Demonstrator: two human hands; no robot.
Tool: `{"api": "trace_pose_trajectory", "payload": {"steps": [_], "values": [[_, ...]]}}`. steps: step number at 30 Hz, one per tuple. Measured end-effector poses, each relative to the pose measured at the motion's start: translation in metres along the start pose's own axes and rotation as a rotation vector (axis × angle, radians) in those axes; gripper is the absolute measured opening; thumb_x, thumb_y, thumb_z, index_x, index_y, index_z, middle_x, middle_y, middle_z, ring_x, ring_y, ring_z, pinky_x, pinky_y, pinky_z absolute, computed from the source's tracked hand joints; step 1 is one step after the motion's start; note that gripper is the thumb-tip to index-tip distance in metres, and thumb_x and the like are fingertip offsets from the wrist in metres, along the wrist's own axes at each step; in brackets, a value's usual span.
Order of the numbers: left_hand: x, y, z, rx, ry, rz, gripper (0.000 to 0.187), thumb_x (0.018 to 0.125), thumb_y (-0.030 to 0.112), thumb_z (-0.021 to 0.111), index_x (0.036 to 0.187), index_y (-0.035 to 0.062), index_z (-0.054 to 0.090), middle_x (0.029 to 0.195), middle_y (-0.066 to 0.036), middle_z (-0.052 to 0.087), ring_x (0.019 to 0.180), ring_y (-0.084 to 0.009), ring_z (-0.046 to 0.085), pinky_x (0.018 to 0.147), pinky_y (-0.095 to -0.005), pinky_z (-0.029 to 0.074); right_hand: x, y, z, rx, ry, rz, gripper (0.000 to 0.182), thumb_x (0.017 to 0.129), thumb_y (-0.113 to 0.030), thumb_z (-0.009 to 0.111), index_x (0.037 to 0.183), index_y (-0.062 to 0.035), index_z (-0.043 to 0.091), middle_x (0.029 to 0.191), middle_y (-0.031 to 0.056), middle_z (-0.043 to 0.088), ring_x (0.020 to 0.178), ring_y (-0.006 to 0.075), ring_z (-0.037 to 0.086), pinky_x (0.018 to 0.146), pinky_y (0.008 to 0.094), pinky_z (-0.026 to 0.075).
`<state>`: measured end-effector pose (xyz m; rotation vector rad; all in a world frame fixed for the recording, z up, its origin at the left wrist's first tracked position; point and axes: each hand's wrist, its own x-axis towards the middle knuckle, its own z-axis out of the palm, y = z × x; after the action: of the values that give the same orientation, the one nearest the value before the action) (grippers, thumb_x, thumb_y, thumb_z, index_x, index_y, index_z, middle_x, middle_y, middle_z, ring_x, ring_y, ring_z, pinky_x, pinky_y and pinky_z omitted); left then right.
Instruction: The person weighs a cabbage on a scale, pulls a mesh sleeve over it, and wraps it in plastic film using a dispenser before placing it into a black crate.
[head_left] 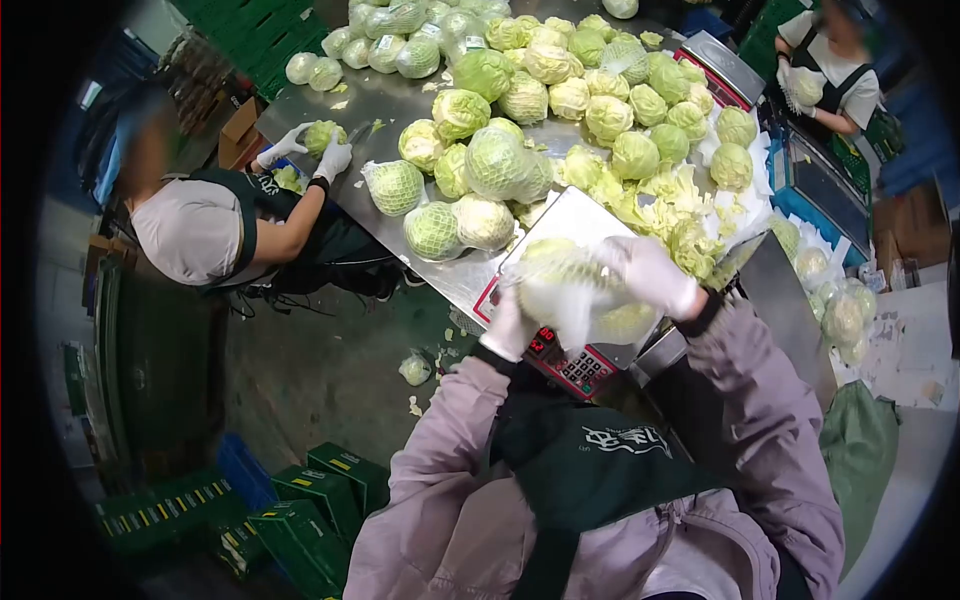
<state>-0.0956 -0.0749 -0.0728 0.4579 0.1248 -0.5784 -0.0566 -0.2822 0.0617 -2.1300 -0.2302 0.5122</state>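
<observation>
Both gloved hands up over the scale (590, 225), working a pale cabbage (560, 275) in a clear plastic bag (575, 315). L hand (510, 325) in white glove, cupped under the bag's lower-left side, fingers curled onto the film. R hand (650, 272) on top-right, fingers wrapped over the round head through the plastic. Motion blur here, so exact finger spread hard to read, but both pressed on the bagged head. Cabbage round, leafy, light green-yellow, held just above the flat metal pan; red keypad (575, 368) w/ lit digits below. Bag thin, glossy, crinkled. Lilac sleeves, dark green apron (590, 465). Beyond the scale: steel table (375, 105), shiny, wet-looking, heaped w/ dozens of cabbages (590, 100), some bare and veined, some already wrapped and glossy (395, 187). Loose trimmed leaves (665, 205) just R of the pan. Co-worker at left, white gloves (335, 155) on a small head at table edge; another person far R holding one too. Floor dark green concrete, scraps scattered; green crates (300, 525) stacked lower-left.
</observation>
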Motion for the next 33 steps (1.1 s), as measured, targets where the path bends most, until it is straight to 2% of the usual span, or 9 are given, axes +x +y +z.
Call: {"api": "trace_pose_trajectory", "payload": {"steps": [4, 7, 10, 11, 15, 20, 22, 26, 33], "values": [[-0.044, -0.004, 0.013, -0.282, -0.139, -0.162, 0.089, 0.083, 0.07, 0.043, 0.138, 0.0007, 0.037, 0.139, -0.021, 0.041, 0.125, -0.0359, 0.043, 0.106, -0.0503, 0.034, -0.078, -0.051, 0.007, -0.157, 0.056, -0.376, 0.031, 0.093, -0.031, 0.056, 0.092, -0.0013, 0.066, 0.063, 0.0064, 0.061, 0.056, 0.0137, 0.059, 0.053, 0.0305, 0.045], [-0.06, -0.021, 0.033, -0.25, 0.016, -0.144, 0.066, 0.088, 0.052, 0.05, 0.127, -0.0013, 0.049, 0.126, -0.021, 0.054, 0.118, -0.035, 0.05, 0.106, -0.0489, 0.035, -0.1, -0.042, -0.011, 0.656, -0.049, 0.228, 0.026, 0.095, -0.027, 0.055, 0.088, -0.0042, 0.066, 0.064, -0.0006, 0.06, 0.052, 0.0073, 0.055, 0.049, 0.0222, 0.044], [-0.026, -0.027, 0.066, -0.564, -0.686, -0.021, 0.05, 0.089, 0.039, 0.053, 0.116, -0.0022, 0.055, 0.115, -0.019, 0.06, 0.109, -0.0319, 0.055, 0.1, -0.0472, 0.04, -0.102, 0.022, 0.008, 0.975, 0.072, 0.261, 0.022, 0.095, -0.022, 0.054, 0.101, -0.0026, 0.062, 0.082, 0.0016, 0.063, 0.069, 0.0067, 0.058, 0.065, 0.0212, 0.048], [-0.028, -0.022, 0.083, -0.47, -0.474, 0.05, 0.037, 0.088, 0.03, 0.056, 0.106, -0.0018, 0.058, 0.104, -0.014, 0.063, 0.099, -0.0288, 0.059, 0.092, -0.0443, 0.044, -0.11, 0.039, 0.016, 0.765, 0.095, 0.315, 0.029, 0.095, -0.021, 0.053, 0.115, -0.0007, 0.056, 0.106, 0.0054, 0.062, 0.095, 0.0099, 0.058, 0.085, 0.0242, 0.046], [-0.022, 0.001, 0.146, 0.359, -0.354, -0.123, 0.031, 0.093, 0.022, 0.052, 0.11, -0.0035, 0.056, 0.105, -0.012, 0.062, 0.098, -0.0194, 0.058, 0.091, -0.031, 0.043, -0.145, 0.06, 0.052, 1.911, 0.004, 0.189, 0.056, 0.099, -0.043, 0.038, 0.136, -0.0007, 0.041, 0.134, 0.0129, 0.049, 0.121, 0.0234, 0.048, 0.105, 0.0367, 0.036], [0.044, 0.0, 0.125, 1.731, -0.018, 0.683, 0.063, 0.072, 0.026, 0.078, 0.121, -0.0007, 0.05, 0.122, -0.023, 0.05, 0.111, -0.0368, 0.049, 0.096, -0.0366, 0.04, -0.181, 0.077, 0.033, 2.006, 0.037, 0.131, 0.073, 0.093, -0.06, 0.034, 0.137, -0.0017, 0.039, 0.139, 0.0146, 0.045, 0.127, 0.0303, 0.043, 0.108, 0.0442, 0.032], [0.058, -0.015, 0.075, 2.095, -0.222, 0.472, 0.073, 0.07, 0.024, 0.08, 0.127, -0.0003, 0.042, 0.126, -0.022, 0.045, 0.118, -0.0335, 0.045, 0.1, -0.0374, 0.038, -0.204, 0.086, 0.022, 1.892, 0.214, -0.026, 0.074, 0.092, -0.061, 0.036, 0.139, -0.0045, 0.037, 0.141, 0.0139, 0.043, 0.128, 0.0304, 0.042, 0.109, 0.0452, 0.031], [0.085, -0.019, 0.032, 1.325, -0.133, -0.169, 0.079, 0.071, 0.017, 0.08, 0.135, 0.0022, 0.035, 0.119, -0.019, 0.05, 0.113, -0.0237, 0.05, 0.096, -0.0382, 0.044, -0.256, 0.095, -0.009, 1.966, 0.361, -0.287, 0.078, 0.086, -0.062, 0.048, 0.141, -0.0088, 0.036, 0.142, 0.0134, 0.041, 0.13, 0.0306, 0.04, 0.11, 0.0474, 0.029], [0.134, -0.035, 0.103, 0.607, -0.175, -0.416, 0.067, 0.086, 0.033, 0.058, 0.14, 0.0052, 0.032, 0.134, -0.015, 0.046, 0.121, -0.0295, 0.048, 0.099, -0.0451, 0.042, -0.314, 0.19, -0.103, 1.571, 0.861, -0.213, 0.062, 0.091, -0.044, 0.053, 0.136, -0.0029, 0.039, 0.133, 0.0149, 0.05, 0.123, 0.029, 0.048, 0.104, 0.0445, 0.038]]}}
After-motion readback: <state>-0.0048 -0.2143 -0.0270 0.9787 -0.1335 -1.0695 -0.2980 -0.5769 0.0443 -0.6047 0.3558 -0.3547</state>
